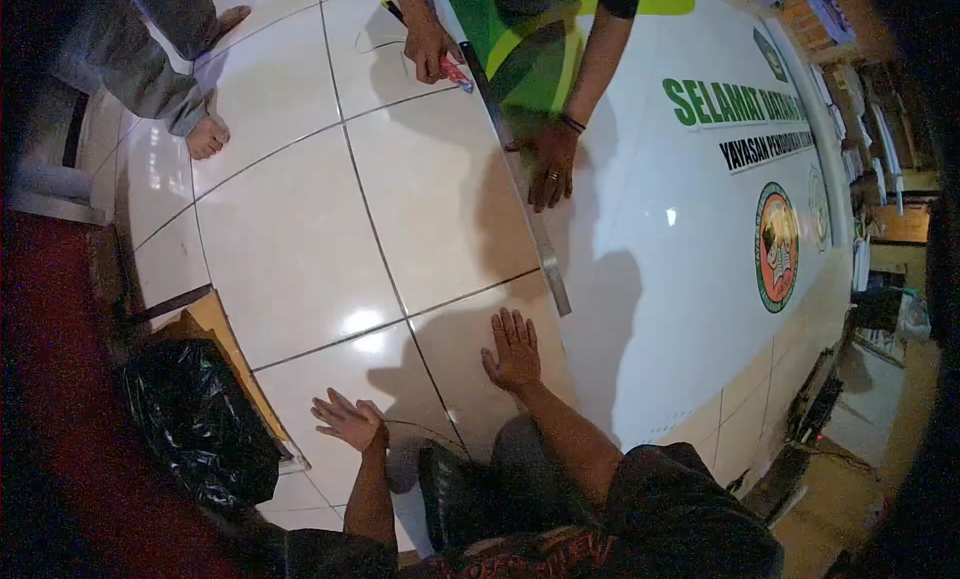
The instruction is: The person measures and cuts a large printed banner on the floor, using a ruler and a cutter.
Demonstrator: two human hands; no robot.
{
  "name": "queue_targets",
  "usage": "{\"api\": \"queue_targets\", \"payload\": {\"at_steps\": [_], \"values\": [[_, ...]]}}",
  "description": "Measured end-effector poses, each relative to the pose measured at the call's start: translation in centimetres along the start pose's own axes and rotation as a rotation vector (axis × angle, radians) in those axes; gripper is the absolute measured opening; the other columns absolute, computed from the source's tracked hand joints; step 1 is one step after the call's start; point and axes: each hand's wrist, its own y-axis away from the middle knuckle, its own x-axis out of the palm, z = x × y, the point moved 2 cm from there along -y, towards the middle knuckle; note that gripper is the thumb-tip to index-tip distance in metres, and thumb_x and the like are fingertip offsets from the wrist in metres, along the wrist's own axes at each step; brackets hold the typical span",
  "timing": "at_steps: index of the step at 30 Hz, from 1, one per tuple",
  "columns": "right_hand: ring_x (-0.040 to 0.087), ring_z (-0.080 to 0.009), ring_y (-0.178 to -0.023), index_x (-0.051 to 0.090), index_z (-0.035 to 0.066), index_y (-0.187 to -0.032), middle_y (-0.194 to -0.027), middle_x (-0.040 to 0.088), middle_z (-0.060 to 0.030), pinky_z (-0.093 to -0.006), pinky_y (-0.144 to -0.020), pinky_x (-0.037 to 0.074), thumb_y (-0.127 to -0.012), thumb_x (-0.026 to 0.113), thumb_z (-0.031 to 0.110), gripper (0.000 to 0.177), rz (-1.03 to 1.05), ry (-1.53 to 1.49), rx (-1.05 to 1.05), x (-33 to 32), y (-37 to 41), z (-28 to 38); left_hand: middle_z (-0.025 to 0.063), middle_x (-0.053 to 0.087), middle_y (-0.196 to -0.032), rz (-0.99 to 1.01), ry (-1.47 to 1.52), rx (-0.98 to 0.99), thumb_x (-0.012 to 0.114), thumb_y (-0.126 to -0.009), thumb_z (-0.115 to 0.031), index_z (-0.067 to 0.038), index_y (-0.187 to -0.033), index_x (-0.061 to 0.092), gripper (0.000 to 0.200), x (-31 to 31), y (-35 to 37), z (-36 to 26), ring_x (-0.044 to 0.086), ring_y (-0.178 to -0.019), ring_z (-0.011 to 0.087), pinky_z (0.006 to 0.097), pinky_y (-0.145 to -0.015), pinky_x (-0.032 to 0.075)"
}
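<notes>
My left hand (350, 419) is open over the pale floor tiles, its fingers spread and nothing in it. To its right, my right hand (515, 351) is also open and holds nothing. It lies flat at the tiles, just left of the edge of a large printed banner (610, 379). Ahead of it, a long metal ruler (548, 259) runs along that edge. A co-worker's hand (550, 169) presses on the ruler. The co-worker's other hand (428, 54) grips a red cutter (456, 76) beside the ruler's far part.
A black plastic bag (200, 419) sits by a cardboard piece (235, 344) at lower left. Another person's bare foot (207, 137) stands on the tiles at upper left. Shelves with papers (880, 129) line the right side. A thin cord (425, 426) lies near my left hand.
</notes>
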Motion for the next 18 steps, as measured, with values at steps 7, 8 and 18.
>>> {"api": "queue_targets", "payload": {"at_steps": [7,8,18], "values": [[0.028,-0.0372,-0.145,0.033,0.005,-0.152,-0.158,0.031,-0.0161,-0.0551,-0.119,0.018,-0.093,0.054,0.041,0.072,-0.141,-0.069,-0.036,-0.3,0.5,-0.6,0.0261,0.007,-0.162,0.212,0.027,-0.031,0.049,-0.096,-0.038,-0.01,-0.157,0.021,0.073,0.5,0.0,1.2,0.006,-0.149,0.0475,0.0724,-0.111,0.012],[0.028,-0.0368,-0.145,0.034,0.005,-0.151,-0.158,0.031,-0.0156,-0.0549,-0.119,0.019,-0.092,0.055,0.04,0.071,-0.157,-0.067,-0.04,0.2,0.5,-0.9,0.0271,0.026,-0.154,0.062,0.011,0.087,0.056,-0.093,-0.034,-0.005,-0.151,0.027,0.071,2.9,0.0,2.3,0.024,-0.144,0.0446,0.0647,-0.111,0.024],[0.062,-0.033,-0.1,0.067,0.003,-0.111,-0.108,0.067,-0.015,-0.0431,-0.089,0.05,-0.09,0.064,0.013,0.022,-0.459,-0.283,0.057,-3.6,1.4,-11.5,0.0274,0.008,-0.162,0.147,0.027,-0.302,0.038,-0.101,-0.049,-0.01,-0.156,0.023,0.069,-2.0,8.7,-25.2,0.011,-0.15,0.0443,0.0628,-0.117,0.011]]}}
